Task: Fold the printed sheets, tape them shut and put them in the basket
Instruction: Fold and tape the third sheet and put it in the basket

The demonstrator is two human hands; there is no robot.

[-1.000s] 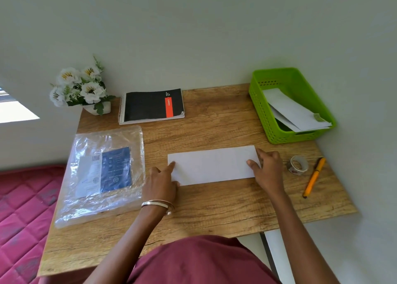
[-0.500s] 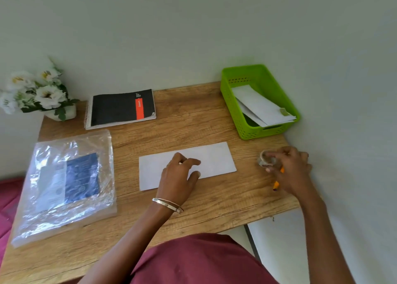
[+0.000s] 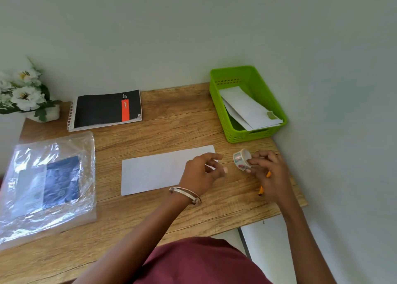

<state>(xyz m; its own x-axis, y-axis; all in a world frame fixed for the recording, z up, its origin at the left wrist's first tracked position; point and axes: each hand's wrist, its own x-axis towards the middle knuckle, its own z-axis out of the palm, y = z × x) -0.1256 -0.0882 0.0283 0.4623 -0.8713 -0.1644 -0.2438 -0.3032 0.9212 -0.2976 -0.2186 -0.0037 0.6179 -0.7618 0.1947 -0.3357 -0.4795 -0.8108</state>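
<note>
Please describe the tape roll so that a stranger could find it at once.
Look at the wooden table, at its right end, just in front of the green basket. The right hand holds the tape roll there: a small patterned ring, the only round thing nearby.

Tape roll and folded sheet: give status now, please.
Right hand pinches tape roll. Left hand hovers open over folded sheet, untaped. Basket holds earlier sheets. Nothing in the way.
</note>
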